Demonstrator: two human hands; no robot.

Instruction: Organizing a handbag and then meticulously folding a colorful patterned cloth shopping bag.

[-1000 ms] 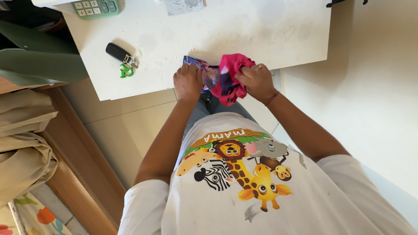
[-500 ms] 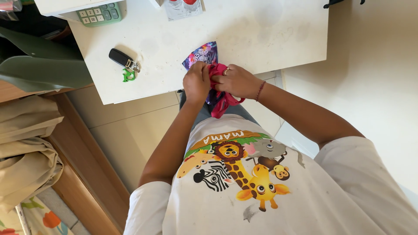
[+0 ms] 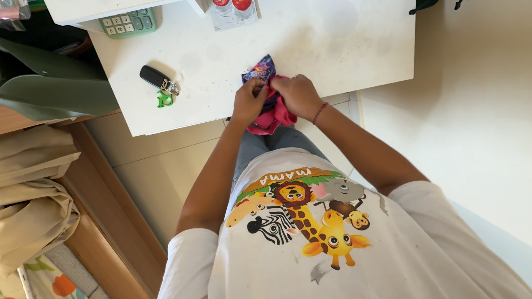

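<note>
A small pink and purple printed cloth (image 3: 268,117) lies bunched at the near edge of the white table (image 3: 332,44). My left hand (image 3: 247,101) grips its left side, fingers closed on the fabric. Right beside it, my right hand (image 3: 297,94) is closed on the cloth from the right, pressing it onto the tabletop. The two hands touch over the cloth. A purple printed corner (image 3: 260,70) sticks out above my fingers, and a pink fold hangs down over the table edge toward my lap.
A black car key with a green charm (image 3: 157,82) lies left on the table. A green calculator (image 3: 127,21) and a printed packet (image 3: 233,11) sit at the far edge. Beige fabric (image 3: 33,194) is piled at left, beside a wooden board (image 3: 111,221).
My hands have come together over the cloth. It was spread between them with a large pink part showing at right; now it is bunched smaller and mostly covered.
</note>
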